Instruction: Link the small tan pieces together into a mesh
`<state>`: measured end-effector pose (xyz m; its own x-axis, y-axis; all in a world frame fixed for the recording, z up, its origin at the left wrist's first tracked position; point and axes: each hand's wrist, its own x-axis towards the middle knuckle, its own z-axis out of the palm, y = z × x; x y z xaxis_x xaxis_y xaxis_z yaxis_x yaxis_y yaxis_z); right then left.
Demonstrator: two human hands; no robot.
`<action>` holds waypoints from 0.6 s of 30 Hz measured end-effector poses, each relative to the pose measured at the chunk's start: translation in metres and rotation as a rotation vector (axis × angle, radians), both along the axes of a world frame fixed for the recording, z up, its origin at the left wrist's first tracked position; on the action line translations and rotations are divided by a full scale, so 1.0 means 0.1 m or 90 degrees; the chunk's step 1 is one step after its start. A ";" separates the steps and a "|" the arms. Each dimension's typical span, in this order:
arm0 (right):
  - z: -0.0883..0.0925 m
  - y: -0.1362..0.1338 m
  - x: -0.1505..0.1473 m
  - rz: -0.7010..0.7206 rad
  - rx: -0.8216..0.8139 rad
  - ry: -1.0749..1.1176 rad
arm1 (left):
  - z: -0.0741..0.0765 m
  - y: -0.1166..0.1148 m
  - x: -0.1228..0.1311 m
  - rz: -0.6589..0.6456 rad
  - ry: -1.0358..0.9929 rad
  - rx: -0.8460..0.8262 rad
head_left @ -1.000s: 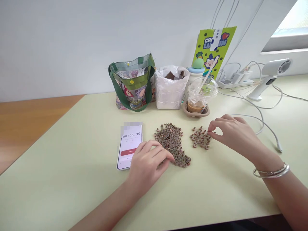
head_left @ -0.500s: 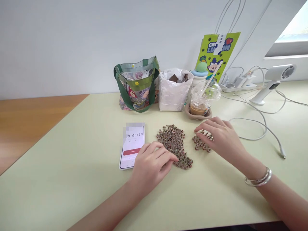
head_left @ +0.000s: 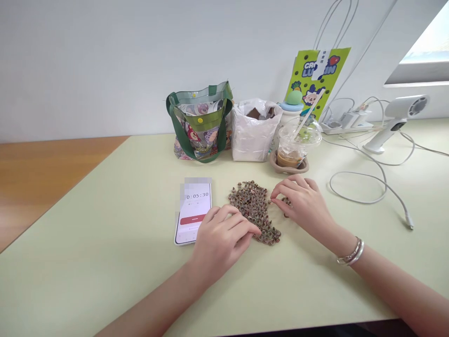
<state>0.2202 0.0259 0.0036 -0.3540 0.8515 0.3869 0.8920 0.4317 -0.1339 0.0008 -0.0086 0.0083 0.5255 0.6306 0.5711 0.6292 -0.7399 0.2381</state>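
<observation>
A heap of small brownish metal screws with round heads lies on the pale table in front of me. My left hand rests at the heap's lower left, its curled index fingertip touching the screws. What lies between that finger and thumb is hidden. On the other side, my right hand pinches a small screw at the heap's right edge, thumb and index finger together. A smaller cluster of screws sits under this hand, mostly covered by it. A phone showing a timer lies beside the heap, partly behind my left hand.
Along the wall stand a clear bag with green straps, a white plastic bag, and an iced drink cup in a cardboard holder. A green paper bag, white handheld fan and loose cable are at right.
My right hand has moved left from the small cluster to the edge of the big heap. My left hand has stayed nearly where it was.
</observation>
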 end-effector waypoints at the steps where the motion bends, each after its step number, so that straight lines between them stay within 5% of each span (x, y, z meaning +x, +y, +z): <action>1: 0.01 -0.01 0.01 0.004 -0.001 0.020 | 0.01 0.00 0.00 0.005 -0.002 -0.004; 9: 0.12 -0.23 -0.14 0.162 -0.082 0.252 | 0.03 0.04 -0.01 0.042 -0.032 -0.040; 18: 0.01 -0.33 -0.26 0.245 -0.020 0.327 | 0.05 0.02 -0.01 0.033 -0.048 -0.052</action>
<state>0.1938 -0.0073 0.0043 -0.4131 0.7138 0.5655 0.4931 0.6974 -0.5201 -0.0007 -0.0067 0.0130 0.4489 0.7020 0.5529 0.6439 -0.6831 0.3447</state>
